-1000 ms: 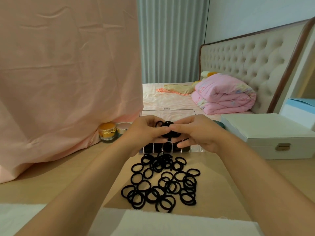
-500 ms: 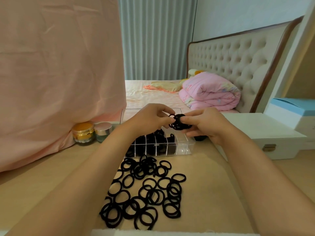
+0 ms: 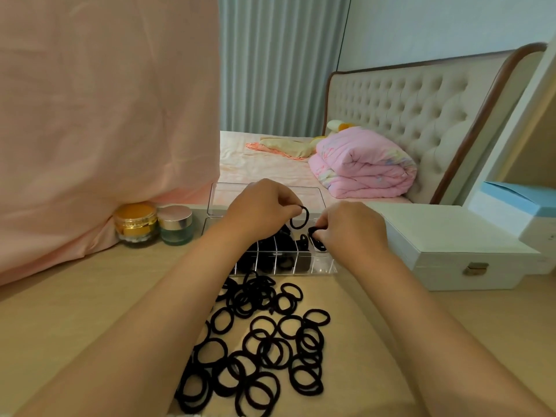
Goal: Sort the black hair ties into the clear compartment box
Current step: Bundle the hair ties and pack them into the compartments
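from the head view, the left hand (image 3: 258,210) pinches a single black hair tie (image 3: 299,217) between thumb and fingertips, so it hangs above the clear compartment box (image 3: 323,267). the right hand (image 3: 352,230), fingers curled, grips another hair tie (image 3: 314,233) low over the box's right-end compartments. compartments further left hold dark ties. a loose pile of hair ties (image 3: 258,341) lies on the wooden table (image 3: 75,302) just in front of the box. two jars (image 3: 137,225) stand to its left, a white case (image 3: 451,251) to its right.

Left hand (image 3: 261,209), right hand (image 3: 352,230): pinching fingers (image 3: 293,205)
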The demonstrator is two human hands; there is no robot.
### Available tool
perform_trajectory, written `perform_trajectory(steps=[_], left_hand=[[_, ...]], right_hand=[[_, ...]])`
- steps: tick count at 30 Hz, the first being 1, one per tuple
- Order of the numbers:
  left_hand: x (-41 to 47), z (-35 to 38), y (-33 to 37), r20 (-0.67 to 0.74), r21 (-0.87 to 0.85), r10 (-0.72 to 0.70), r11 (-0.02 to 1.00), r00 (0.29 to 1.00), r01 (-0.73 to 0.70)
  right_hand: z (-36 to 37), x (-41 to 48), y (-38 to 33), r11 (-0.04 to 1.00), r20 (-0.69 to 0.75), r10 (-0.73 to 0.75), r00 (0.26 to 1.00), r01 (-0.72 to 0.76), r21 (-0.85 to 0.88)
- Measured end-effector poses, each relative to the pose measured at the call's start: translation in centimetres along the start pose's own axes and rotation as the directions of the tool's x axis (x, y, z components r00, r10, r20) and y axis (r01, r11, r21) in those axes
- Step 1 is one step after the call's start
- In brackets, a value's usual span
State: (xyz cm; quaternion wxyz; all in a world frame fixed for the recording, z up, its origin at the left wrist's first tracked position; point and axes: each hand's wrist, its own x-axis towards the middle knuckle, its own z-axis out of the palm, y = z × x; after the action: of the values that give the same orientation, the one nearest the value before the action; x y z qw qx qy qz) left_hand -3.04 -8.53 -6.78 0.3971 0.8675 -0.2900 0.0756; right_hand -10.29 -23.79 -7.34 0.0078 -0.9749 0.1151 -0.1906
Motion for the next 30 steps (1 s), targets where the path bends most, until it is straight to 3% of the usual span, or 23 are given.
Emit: perform_trajectory(steps=[4,7,10,14,16,20,22,25,27,30], left_hand=[[-0.1,0.3,0.1,-0.021,0.050,-0.029,0.998,0.999,0.030],[-0.2,0.5,0.2,-0.036,0.058,-0.025,0.998,0.999,0.027],[-0.4,0.8,0.5,-0.038,0.025,-0.018,1.000,0.999,0.019],[-0.5,1.2,1.1,-0.068,-0.105,0.000,0.994,0.998,-0.007],[-0.5,1.4,1.4,-0.067,-0.171,-0.006,0.985,0.998,-0.006],[-0.7,1.9,1.2,-0.042,-0.185,-0.008,0.983,0.999,0.000],[-0.9,2.1,1.0,0.014,-0.105,0.019,0.994,1.000,-0.018],[-1.1,2.6,0.7,0.151,0.173,0.091,0.978,0.984,-0.117],[-1.4,2.8,0.6,0.269,0.303,0.104,0.934,0.957,-0.187],[-1.6,3.1,0.7,0.354,0.313,0.107,0.923,0.929,-0.225]], right_hand=[[0.4,-0.5,0.3,0.985,0.127,-0.152,0.980,0.161,-0.067],[-0.8,0.0,1.3,0.966,0.309,-0.174,0.935,0.101,0.237],[-2.5,0.3,2.1,0.891,0.295,-0.138,0.945,-0.011,0.453],[-3.4,0.2,2.2,0.568,0.228,-0.048,0.973,-0.161,0.807],[-3.2,0.3,2.2,0.531,0.161,-0.006,0.987,-0.133,0.837],[-2.7,0.3,2.8,0.578,0.167,0.041,0.985,-0.160,0.800],[-2.0,0.5,3.2,0.702,0.141,0.057,0.988,-0.140,0.698],[-1.2,0.6,3.0,0.880,0.023,0.079,0.997,-0.081,0.467],[-0.9,0.6,2.7,0.887,-0.022,0.126,0.992,-0.103,0.450],[-0.4,0.3,2.0,0.907,-0.030,0.133,0.991,-0.110,0.407]])
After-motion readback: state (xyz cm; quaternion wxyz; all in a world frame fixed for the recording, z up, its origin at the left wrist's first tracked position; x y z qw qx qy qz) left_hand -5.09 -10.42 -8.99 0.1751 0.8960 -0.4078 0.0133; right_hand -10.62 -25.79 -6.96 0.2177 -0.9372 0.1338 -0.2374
